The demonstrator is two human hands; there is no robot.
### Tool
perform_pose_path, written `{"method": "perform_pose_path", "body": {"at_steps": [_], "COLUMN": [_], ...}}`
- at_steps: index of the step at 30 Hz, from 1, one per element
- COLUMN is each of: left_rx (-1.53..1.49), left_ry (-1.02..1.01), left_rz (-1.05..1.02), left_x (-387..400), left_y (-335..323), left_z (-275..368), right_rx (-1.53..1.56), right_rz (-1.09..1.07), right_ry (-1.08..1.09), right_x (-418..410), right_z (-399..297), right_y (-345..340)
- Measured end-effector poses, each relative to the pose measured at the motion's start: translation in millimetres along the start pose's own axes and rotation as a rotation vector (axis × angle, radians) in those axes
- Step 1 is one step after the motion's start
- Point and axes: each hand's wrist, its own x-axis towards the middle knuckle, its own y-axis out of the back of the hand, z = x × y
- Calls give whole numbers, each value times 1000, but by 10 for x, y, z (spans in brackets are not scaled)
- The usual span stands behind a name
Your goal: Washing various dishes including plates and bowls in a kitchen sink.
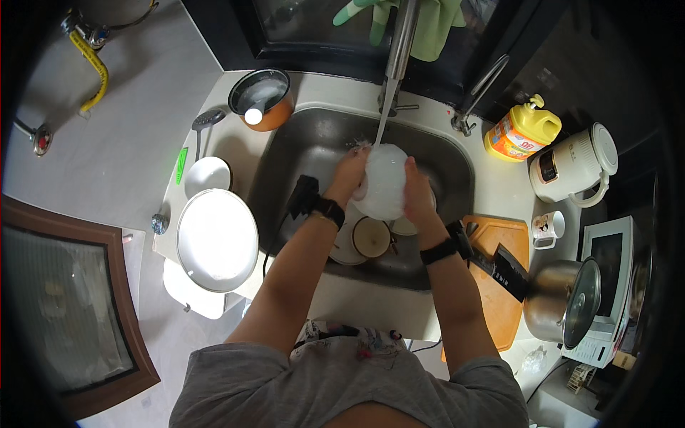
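Note:
Between my two hands is a white bowl (383, 184), held over the stainless steel sink (316, 134). My left hand (350, 170) grips its left edge, and my right hand (418, 190) has hold of the right edge. Water (386, 115) runs from the faucet (402, 45) and splashes at the bowl's upper left rim, by my left fingers. Lower in the sink lie a plate (345, 251) and a small bowl with a dark rim (371, 237), partly hidden by the held bowl and my arms.
Left of the sink stand an orange pot (278, 115), a slotted spoon (207, 119), a white bowl (207, 179) and a large white plate (217, 241). To the right are a yellow detergent bottle (522, 131), an electric kettle (567, 166), a cutting board (495, 315), a cleaver (508, 273) and a steel pot (548, 302).

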Motion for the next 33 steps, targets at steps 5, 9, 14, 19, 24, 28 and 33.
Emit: {"method": "perform_pose_path", "body": {"at_steps": [5, 9, 14, 19, 24, 28, 33], "left_rx": [994, 1106, 971, 615, 61, -131, 334], "left_ry": [-831, -1030, -830, -914, -313, 235, 12], "left_rz": [248, 32, 228, 441, 206, -384, -287], "left_x": [-178, -85, -512, -600, 47, -9, 112], "left_y": [-426, -237, -448, -378, 80, 56, 152], "left_z": [187, 247, 170, -165, -486, 55, -55], "right_rx": [-271, -700, 418, 578, 562, 360, 91], "right_rz": [343, 355, 432, 321, 225, 280, 355], "right_ry": [98, 3, 10, -35, -126, -92, -67], "right_x": [110, 197, 387, 90, -218, -335, -252], "right_z": [109, 214, 278, 250, 155, 107, 179], "right_y": [-121, -262, 35, -43, -195, -89, -202]}}
